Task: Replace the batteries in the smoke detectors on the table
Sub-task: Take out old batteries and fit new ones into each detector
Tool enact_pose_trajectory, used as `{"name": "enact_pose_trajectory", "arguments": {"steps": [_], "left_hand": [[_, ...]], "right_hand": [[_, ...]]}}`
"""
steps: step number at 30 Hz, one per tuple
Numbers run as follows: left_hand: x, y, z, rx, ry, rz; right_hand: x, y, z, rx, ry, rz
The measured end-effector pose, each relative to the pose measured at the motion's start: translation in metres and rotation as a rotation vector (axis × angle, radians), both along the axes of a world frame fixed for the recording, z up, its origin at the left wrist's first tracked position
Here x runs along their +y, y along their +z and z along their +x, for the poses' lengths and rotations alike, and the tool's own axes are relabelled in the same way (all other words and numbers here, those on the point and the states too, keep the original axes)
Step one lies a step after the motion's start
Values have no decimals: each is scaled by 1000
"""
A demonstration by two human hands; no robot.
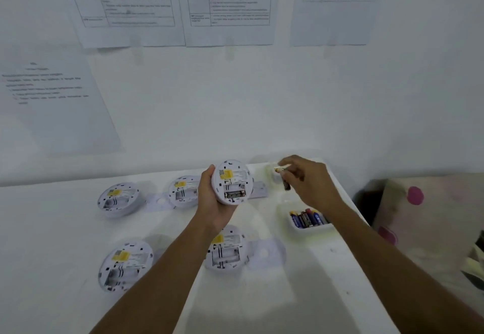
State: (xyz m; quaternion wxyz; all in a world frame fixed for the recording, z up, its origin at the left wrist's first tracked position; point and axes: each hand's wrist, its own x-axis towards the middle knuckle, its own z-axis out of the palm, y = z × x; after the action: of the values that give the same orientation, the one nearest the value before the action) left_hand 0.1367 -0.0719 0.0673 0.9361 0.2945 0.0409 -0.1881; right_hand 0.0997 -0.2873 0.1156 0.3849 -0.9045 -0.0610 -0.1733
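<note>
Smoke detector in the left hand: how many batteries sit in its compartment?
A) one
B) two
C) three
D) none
A: one dark battery lies in the lower slot of the smoke detector, upper slot bare; the right hand pinches a second battery.

Bare left hand [210, 199]; bare right hand [311, 184]. Bare left forearm [162, 268] and right forearm [392, 260], slender, uncovered along the whole length in view.

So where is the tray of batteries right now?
In the head view the white battery tray sits on the table, right of centre, just below the right hand in frame and right of the smoke detector held in the left hand.
</note>
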Motion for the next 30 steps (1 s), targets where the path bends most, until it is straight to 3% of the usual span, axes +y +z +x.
{"name": "enact_pose_trajectory", "arguments": {"steps": [5,13,17,23,30], "left_hand": [[-23,4,-8,10,-45,-20],[-43,0,-16,-13,-96,-16],[-44,3,-19,-10,-99,-27],[-47,8,-24,0,-61,-8],[-44,7,-23,-28,20,62]], "right_hand": [[-78,-11,-2,401,-70,-439],[-89,-43,4,465,-87,-678],[-84,-31,-3,379,-83,-498],[-17,-6,-30,111,49,31],[32,-35,-33,62,-13,259]]}}
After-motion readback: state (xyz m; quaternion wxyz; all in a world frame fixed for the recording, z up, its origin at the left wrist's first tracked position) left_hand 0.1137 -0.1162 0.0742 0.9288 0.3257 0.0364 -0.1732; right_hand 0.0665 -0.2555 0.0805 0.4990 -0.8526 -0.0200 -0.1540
